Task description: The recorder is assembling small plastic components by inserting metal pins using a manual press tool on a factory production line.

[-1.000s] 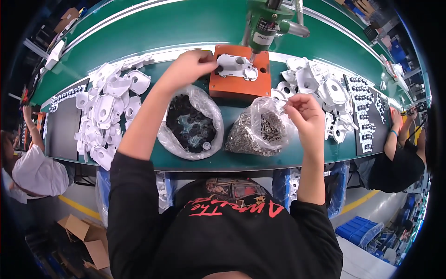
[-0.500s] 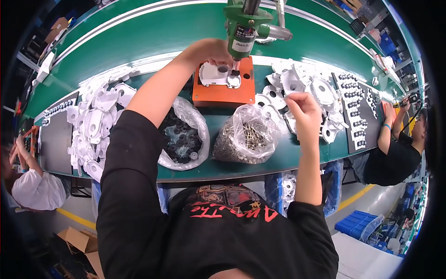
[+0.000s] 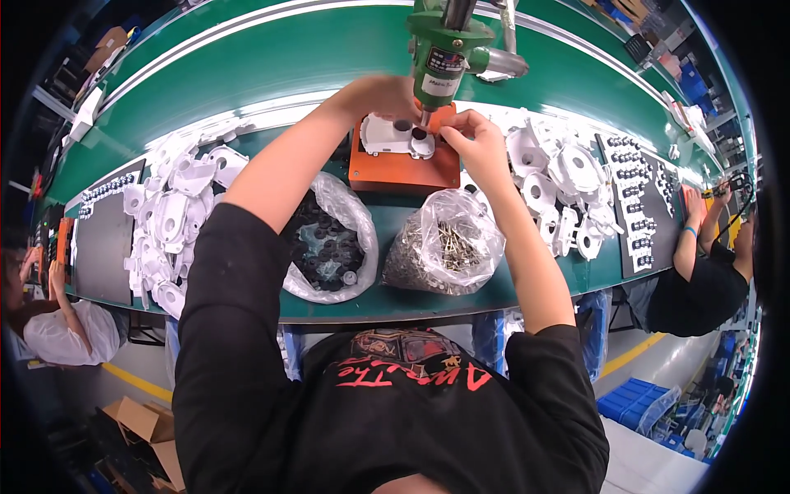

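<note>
Under a green press-like tool (image 3: pixel 444 58) lies a white plastic housing (image 3: pixel 385 136) on an orange fixture block (image 3: pixel 403 173). A black round piece (image 3: pixel 419 133) sits at the housing's right end, beneath the tool's tip. My left hand (image 3: pixel 393 96) reaches over the housing from behind, its fingers bent toward the tip and partly hidden by the tool. My right hand (image 3: pixel 476 136) is at the block's right side, thumb and fingers pinched close to the tip. Whatever either hand holds is too small or hidden to make out.
In front of the block stand a clear bag of screws (image 3: pixel 453 247) and a bag of black round parts (image 3: pixel 329 255). White housings are heaped at left (image 3: pixel 169 222) and right (image 3: pixel 572 173). A dark board (image 3: pixel 638 206) carries rows of small parts. Co-workers sit at both sides.
My right hand has moved from above the right-hand heap, left and forward to the tool tip. My left hand stays by the tool, slightly shifted. The whole view has shifted a little.
</note>
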The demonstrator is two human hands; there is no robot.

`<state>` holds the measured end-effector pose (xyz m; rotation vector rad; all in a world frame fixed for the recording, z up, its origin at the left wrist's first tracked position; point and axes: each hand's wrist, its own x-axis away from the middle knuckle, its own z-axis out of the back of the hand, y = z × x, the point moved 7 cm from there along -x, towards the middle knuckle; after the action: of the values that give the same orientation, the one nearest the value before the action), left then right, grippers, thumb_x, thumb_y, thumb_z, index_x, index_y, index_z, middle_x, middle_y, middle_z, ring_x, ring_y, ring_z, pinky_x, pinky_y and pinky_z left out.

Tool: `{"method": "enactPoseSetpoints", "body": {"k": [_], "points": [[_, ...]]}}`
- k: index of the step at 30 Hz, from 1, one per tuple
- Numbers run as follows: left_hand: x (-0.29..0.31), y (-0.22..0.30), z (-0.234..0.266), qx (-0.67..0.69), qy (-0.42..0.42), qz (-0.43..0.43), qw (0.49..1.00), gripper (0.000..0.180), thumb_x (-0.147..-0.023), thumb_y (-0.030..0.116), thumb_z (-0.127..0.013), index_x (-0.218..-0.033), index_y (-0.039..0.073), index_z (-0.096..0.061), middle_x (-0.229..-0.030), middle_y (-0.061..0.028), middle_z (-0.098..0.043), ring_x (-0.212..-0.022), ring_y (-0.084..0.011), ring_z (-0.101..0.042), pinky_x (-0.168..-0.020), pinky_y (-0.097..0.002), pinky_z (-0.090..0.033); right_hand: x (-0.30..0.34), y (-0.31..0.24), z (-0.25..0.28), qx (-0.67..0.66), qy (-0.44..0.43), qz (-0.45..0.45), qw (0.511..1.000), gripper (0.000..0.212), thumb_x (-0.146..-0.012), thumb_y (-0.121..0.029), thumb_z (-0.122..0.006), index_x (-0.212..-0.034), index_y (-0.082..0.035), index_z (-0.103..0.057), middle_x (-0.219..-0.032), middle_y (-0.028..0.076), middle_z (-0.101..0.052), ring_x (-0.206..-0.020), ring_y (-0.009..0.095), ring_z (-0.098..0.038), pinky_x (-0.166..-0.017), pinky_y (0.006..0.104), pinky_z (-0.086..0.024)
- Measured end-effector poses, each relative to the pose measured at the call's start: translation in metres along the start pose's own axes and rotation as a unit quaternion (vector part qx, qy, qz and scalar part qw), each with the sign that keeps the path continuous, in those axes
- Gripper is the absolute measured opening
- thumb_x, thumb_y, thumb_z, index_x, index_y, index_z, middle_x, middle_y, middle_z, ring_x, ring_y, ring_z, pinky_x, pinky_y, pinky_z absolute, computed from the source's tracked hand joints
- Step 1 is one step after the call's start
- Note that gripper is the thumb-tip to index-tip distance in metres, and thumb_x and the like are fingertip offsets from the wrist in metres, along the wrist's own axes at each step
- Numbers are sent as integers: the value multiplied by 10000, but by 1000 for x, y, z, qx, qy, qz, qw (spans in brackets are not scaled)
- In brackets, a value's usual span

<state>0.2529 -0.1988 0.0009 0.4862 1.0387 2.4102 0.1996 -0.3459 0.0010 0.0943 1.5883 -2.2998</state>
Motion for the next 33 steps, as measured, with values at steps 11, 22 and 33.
{"method": "enactPoseSetpoints", "body": {"k": [11,22,33], "points": [[113,25,-53,-206,278,-71,936,571,-784,381,-673,-1118,-43,-486,-1054,-230,-581,-1063,-366,-558,-909,-434,-441,-9,4,-24,40,-1,43,998,190,-767,-113,-642,-897,26,-641,-763,108,-676,-702,132,-628,-680,283,-492],[114,33,-75,-334,321,-96,881,721,-575,343,-818,-1146,37,-503,-1214,-252,-459,-1191,-416,-449,-1044,-496,-345,8,-3,-18,128,-17,177,976,211,-786,-105,-635,-978,-21,-661,-971,133,-622,-895,267,-587,-803,332,-469],[116,29,-75,-320,347,-104,875,728,-545,343,-830,-1131,59,-504,-1204,-241,-463,-1170,-411,-466,-1038,-487,-357,26,-25,-4,290,-72,276,914,279,-792,-91,-598,-1062,-77,-667,-1030,134,-627,-1016,284,-546,-903,375,-430]]}}
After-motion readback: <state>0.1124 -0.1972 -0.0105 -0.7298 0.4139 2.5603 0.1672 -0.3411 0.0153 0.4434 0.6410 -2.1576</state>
